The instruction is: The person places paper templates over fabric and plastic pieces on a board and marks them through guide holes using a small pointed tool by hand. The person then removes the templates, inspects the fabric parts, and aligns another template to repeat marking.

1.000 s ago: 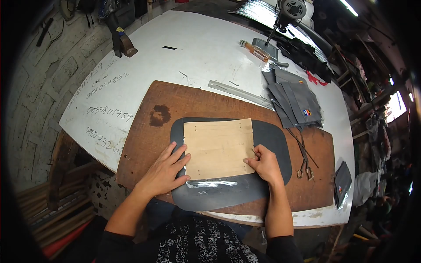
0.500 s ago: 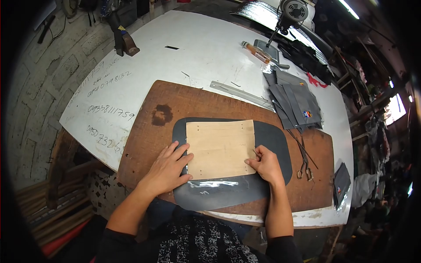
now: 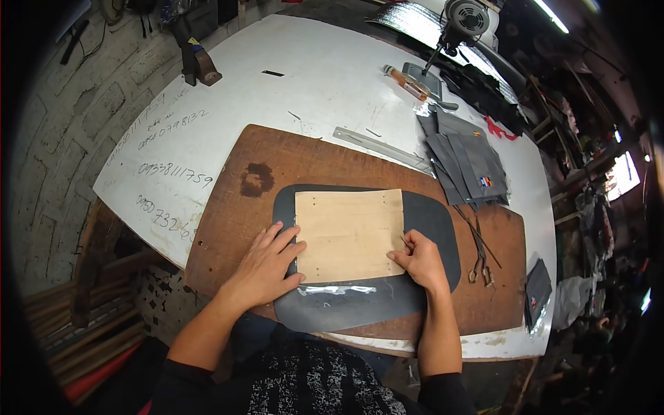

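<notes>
Several spread left fingers [image 3: 286, 256] touch tan sheet [image 3: 349, 235].

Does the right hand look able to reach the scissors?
Probably yes: nothing stands between the right hand and the scissors on the brown board, though its fingers are busy at the tan sheet.

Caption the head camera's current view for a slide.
Left hand and right hand at opposite edges of a tan rectangular sheet on a dark mat, scissors lying to the right.
</notes>
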`<action>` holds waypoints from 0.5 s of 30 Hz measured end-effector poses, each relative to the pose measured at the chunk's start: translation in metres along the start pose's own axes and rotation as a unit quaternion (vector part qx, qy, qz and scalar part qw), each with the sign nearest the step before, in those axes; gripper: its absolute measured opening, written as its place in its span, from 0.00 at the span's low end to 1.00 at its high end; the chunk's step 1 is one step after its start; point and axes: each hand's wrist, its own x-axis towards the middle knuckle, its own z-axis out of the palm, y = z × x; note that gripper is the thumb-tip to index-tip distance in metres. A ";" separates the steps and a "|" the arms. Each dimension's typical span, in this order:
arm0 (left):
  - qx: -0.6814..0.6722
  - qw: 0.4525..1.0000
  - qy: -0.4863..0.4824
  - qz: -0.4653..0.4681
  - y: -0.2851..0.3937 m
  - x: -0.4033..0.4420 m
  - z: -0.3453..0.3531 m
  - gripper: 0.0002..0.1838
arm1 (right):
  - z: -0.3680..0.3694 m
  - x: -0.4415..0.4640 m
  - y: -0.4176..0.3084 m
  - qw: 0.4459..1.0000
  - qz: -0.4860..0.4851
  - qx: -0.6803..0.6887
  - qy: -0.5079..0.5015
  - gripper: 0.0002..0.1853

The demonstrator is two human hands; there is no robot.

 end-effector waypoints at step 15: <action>0.010 1.000 -0.003 -0.010 0.003 0.002 -0.002 0.32 | -0.010 0.003 0.011 0.987 -0.061 0.085 0.125 0.10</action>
